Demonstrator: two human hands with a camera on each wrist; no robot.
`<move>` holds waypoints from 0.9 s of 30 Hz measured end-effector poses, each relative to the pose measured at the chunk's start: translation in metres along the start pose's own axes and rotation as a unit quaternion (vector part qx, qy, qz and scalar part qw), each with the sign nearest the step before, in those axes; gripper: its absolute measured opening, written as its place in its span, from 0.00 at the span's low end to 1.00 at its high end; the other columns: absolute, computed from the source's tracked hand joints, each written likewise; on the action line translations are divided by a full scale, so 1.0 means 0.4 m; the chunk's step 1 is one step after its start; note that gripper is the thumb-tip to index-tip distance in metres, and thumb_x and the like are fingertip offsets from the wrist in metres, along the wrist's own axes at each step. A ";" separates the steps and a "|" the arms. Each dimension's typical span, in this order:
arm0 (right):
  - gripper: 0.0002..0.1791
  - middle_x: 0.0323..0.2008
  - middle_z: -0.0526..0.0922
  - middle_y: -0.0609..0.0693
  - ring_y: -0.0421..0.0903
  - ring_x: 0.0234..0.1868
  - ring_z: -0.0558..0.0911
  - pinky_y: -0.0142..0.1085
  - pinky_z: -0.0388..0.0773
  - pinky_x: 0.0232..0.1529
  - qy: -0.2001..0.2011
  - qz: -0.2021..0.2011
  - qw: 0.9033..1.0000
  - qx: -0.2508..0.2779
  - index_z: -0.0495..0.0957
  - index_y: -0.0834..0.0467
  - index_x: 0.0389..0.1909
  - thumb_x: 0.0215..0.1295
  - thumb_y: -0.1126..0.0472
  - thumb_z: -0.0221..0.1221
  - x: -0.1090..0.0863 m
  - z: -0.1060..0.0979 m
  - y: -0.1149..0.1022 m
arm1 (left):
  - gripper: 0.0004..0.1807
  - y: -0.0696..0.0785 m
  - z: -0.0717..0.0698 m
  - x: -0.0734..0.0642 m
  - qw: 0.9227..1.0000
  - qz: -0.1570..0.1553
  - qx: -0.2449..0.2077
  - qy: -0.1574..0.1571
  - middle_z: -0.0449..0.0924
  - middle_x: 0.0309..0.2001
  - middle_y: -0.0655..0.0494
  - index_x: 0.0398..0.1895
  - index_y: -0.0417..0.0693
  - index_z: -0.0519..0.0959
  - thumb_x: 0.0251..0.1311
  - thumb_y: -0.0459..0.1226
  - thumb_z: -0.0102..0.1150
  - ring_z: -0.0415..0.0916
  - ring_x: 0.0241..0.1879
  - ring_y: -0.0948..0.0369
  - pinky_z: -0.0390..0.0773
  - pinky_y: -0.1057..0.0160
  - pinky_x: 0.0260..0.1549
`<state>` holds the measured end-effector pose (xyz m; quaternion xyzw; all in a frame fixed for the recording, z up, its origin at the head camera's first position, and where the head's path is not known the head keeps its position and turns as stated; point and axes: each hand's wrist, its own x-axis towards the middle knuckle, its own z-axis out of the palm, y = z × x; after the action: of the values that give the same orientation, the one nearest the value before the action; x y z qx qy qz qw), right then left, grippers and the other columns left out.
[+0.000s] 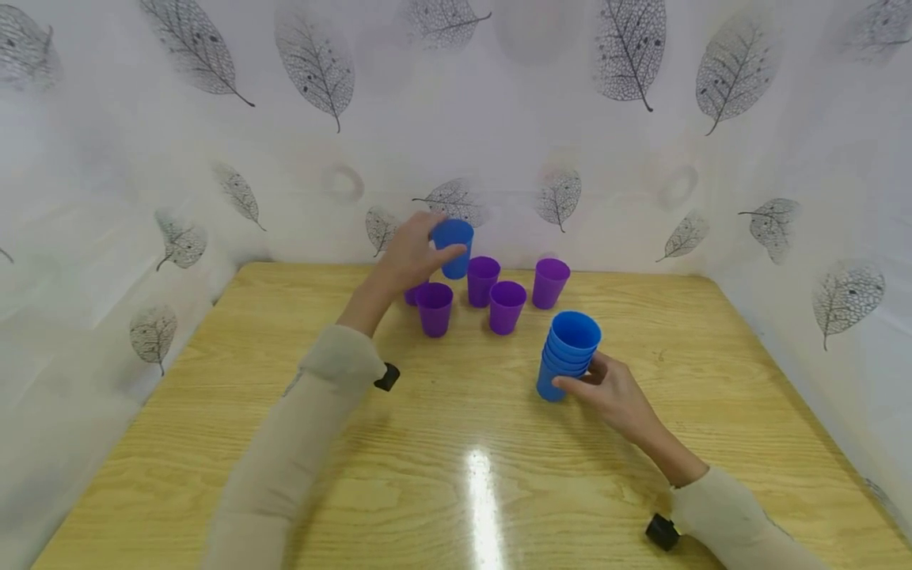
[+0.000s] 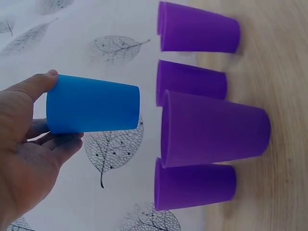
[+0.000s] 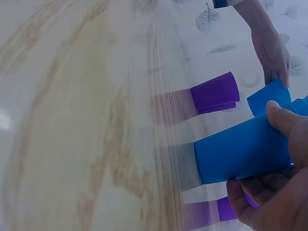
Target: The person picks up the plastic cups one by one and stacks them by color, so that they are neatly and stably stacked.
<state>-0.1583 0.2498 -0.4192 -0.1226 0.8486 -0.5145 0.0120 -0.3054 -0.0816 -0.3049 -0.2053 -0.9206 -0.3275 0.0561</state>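
My left hand (image 1: 412, 252) holds a single blue cup (image 1: 454, 247) upright by its rim, raised above the purple cups at the back. In the left wrist view the thumb and fingers pinch that blue cup (image 2: 96, 106) at its wide end. A stack of several nested blue cups (image 1: 568, 356) is in my right hand (image 1: 618, 396), thumb on the near side. The right wrist view shows the bottom cup of the stack (image 3: 240, 149) with its base at or close to the tabletop; whether it touches I cannot tell.
Several purple cups stand upright on the wooden table (image 1: 427, 459), among them a front-left one (image 1: 435, 310), a front-middle one (image 1: 507, 309) and a right one (image 1: 551, 283). One at the left is partly hidden behind my left hand. A leaf-print curtain (image 1: 499, 119) hangs behind.
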 end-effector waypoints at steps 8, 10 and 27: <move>0.31 0.60 0.81 0.66 0.62 0.59 0.82 0.54 0.81 0.58 -0.002 -0.002 1.000 0.002 0.71 0.69 0.68 0.70 0.59 0.67 -0.002 0.000 0.001 | 0.39 0.031 -0.021 -0.039 0.999 0.011 -0.035 0.003 0.69 0.71 0.40 0.76 0.38 0.65 0.69 0.48 0.65 0.69 0.67 0.47 0.72 0.52 0.67; 0.31 0.60 0.80 0.66 0.63 0.60 0.81 0.55 0.81 0.58 -0.002 -0.003 1.000 0.001 0.70 0.69 0.68 0.70 0.59 0.67 -0.002 0.000 0.001 | 0.39 0.036 -0.023 -0.050 0.999 0.016 -0.049 0.004 0.70 0.70 0.40 0.75 0.36 0.66 0.69 0.47 0.66 0.72 0.63 0.48 0.75 0.53 0.63; 0.31 0.61 0.80 0.64 0.60 0.61 0.81 0.49 0.81 0.59 -0.007 -0.012 1.000 0.007 0.70 0.67 0.69 0.70 0.60 0.67 -0.004 -0.002 -0.005 | 0.37 0.068 -0.016 -0.141 0.993 0.035 -0.104 -0.041 0.73 0.69 0.43 0.73 0.36 0.69 0.68 0.46 0.67 0.72 0.65 0.49 0.74 0.51 0.65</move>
<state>-0.1565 0.2501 -0.4171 -0.1363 0.8431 -0.5200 0.0131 -0.2430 -0.0858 -0.2976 -0.2557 -0.8751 -0.4108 0.0076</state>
